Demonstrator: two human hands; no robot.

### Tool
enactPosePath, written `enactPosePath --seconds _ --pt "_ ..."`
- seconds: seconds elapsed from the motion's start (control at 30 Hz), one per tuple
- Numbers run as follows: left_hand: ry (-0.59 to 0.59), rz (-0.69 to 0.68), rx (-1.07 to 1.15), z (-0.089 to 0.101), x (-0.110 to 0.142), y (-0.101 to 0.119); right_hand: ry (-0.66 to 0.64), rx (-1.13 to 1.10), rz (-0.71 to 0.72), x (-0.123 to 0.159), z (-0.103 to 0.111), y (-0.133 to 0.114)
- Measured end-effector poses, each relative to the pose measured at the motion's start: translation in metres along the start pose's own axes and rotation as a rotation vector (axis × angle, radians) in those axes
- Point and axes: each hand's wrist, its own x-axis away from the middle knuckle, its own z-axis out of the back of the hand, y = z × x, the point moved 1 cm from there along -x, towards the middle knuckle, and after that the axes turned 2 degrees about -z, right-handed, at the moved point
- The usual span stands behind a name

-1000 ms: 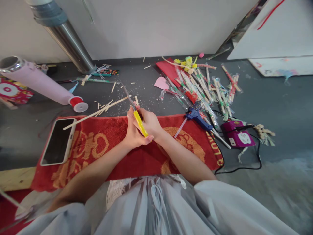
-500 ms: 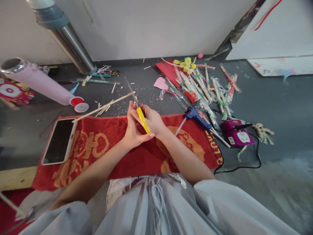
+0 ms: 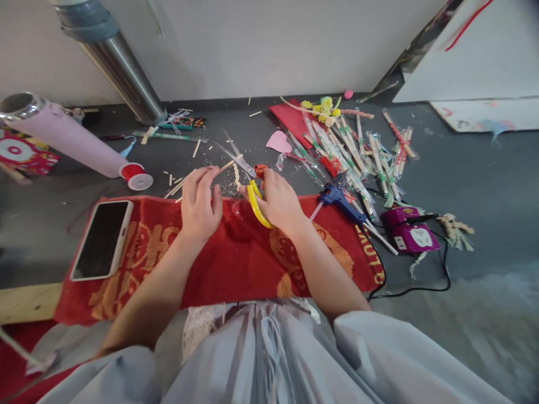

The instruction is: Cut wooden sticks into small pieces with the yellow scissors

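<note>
My right hand (image 3: 281, 203) is closed around the handles of a pair of scissors (image 3: 245, 163), one handle yellow and the other orange. The scissor blades stand apart and point up and to the left. Pinched in my left hand (image 3: 200, 203) is a thin wooden stick (image 3: 227, 166), its free end reaching in between or against the blades; exact contact cannot be made out. Most of the stick is hidden by my left hand. Short cut stick pieces and pale crumbs lie on the dark table beyond my hands. Under my wrists spreads a red towel (image 3: 236, 264).
A phone (image 3: 102, 240) lies on the towel at left, near a pink tumbler (image 3: 76, 140) and a red ribbon spool (image 3: 137, 177). To the right are a blue glue gun (image 3: 343, 205), several wrapped chopsticks (image 3: 337, 148) and a purple power box (image 3: 408, 229) with a black cable.
My hands have moved apart. The scissors have gone from folded between both hands to opened in my right hand. My left hand has taken hold of the wooden stick and brought it to the blades.
</note>
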Motion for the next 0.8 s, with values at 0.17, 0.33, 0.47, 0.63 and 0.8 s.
enactPosePath --seconds 0.17,0.33,0.47,0.63,0.8 --pt "-0.034 0.029 -0.108 0.003 -0.004 -0.009 0.016 -0.049 0.069 0.002 -0.004 0.001" --pt "-0.031 0.05 -0.115 0.001 0.001 -0.013 -0.007 -0.061 0.144 0.004 -0.005 0.0" --pt "0.028 0.045 -0.031 -0.003 0.003 -0.009 0.008 -0.069 0.166 0.005 -0.005 -0.002" --pt "0.025 0.085 0.036 -0.003 0.001 0.003 0.008 -0.092 0.182 0.007 -0.006 -0.005" --pt "-0.032 0.124 0.06 -0.001 -0.001 0.007 0.02 -0.073 0.184 0.008 -0.005 -0.005"
